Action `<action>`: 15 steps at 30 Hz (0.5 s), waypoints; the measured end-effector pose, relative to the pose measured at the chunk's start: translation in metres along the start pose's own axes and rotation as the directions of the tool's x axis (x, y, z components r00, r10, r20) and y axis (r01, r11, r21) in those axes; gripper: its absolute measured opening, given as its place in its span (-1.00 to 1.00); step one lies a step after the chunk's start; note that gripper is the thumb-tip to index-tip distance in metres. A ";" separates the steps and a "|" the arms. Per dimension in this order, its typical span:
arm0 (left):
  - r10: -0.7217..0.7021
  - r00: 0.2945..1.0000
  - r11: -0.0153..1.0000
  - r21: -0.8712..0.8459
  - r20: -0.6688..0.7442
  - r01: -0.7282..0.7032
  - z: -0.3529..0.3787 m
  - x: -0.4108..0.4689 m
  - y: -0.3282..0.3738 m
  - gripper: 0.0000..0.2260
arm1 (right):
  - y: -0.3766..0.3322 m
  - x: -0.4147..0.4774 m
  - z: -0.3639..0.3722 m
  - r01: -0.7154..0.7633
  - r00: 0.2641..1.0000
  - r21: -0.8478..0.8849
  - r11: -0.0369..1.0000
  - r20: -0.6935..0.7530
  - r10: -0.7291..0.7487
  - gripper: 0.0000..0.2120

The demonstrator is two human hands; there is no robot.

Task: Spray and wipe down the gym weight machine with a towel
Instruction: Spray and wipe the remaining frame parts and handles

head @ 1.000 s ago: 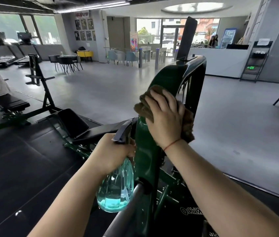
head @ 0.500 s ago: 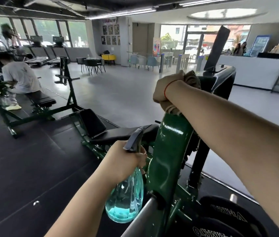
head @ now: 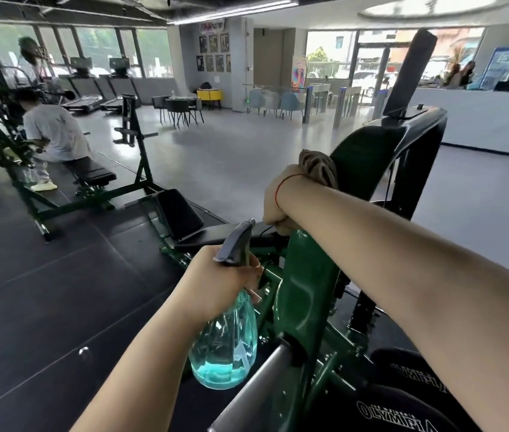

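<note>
The dark green weight machine [head: 306,294] rises in front of me, its curved arm reaching up to a black pad [head: 409,73]. My right hand [head: 278,198] grips a brown towel [head: 318,168] bunched against the left face of that green arm. My left hand [head: 215,285] holds a clear teal spray bottle [head: 225,347] by its grey trigger head, just left of the frame; the bottle is about a quarter full of blue liquid. A steel bar sleeve [head: 253,391] sticks out toward me below the bottle.
Black weight plates [head: 402,406] marked OLYMPIA sit at the lower right. The machine's black seat pads [head: 181,213] lie ahead on the left. A person in a white shirt [head: 53,132] sits on another green bench machine [head: 91,194]. Grey open floor, chairs and a white counter [head: 471,120] lie beyond.
My right hand with the towel has shifted from the front of the green arm onto its left side and slid down it. The view has turned left. The left hand still holds the bottle.
</note>
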State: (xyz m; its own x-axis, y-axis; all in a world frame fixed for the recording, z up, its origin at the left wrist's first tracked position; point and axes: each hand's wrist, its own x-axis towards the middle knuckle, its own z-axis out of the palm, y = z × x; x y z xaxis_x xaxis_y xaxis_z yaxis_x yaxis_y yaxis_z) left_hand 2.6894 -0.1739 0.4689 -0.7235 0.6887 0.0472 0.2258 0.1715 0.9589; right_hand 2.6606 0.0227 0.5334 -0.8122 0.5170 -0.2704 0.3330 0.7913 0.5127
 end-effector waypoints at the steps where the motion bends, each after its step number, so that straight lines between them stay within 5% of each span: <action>1: 0.006 1.000 1.000 -0.001 -0.006 -0.006 -0.002 -0.001 -0.001 -0.88 | -0.005 -0.003 -0.003 0.018 1.000 -0.116 0.993 -0.023 -0.021 -0.71; 4: 0.028 0.999 1.000 0.016 -0.017 -0.027 -0.009 -0.005 -0.002 -0.87 | -0.015 -0.012 0.008 0.097 0.970 -0.264 0.960 -0.192 -0.151 -0.66; 6: 0.033 0.999 0.999 0.016 -0.015 -0.033 -0.013 -0.007 -0.001 -0.86 | -0.002 -0.024 0.008 0.142 0.950 -0.184 0.973 -0.251 -0.186 -0.62; 9: 0.042 0.999 0.999 -0.011 -0.022 -0.043 -0.014 -0.007 -0.001 -0.72 | 0.034 -0.025 -0.006 0.037 0.923 0.028 0.999 -0.384 -0.023 -0.64; 12: 0.040 0.999 0.999 -0.006 -0.010 -0.040 -0.013 -0.005 -0.002 -0.80 | 0.067 -0.021 -0.010 -0.133 0.872 0.210 0.968 -0.440 0.216 -0.56; 15: 0.007 1.000 1.000 -0.011 0.003 -0.007 -0.006 -0.005 -0.003 -0.84 | 0.059 -0.025 0.004 -0.197 0.826 0.157 0.968 -0.505 0.250 -0.55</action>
State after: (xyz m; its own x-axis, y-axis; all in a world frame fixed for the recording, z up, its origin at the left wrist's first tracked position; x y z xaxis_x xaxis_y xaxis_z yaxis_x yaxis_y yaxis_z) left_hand 2.6886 -0.1820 0.4675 -0.7196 0.6924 0.0533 0.2241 0.1589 0.9615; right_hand 2.7022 0.0577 0.5673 -0.8299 0.4598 0.3161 0.5570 0.7155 0.4216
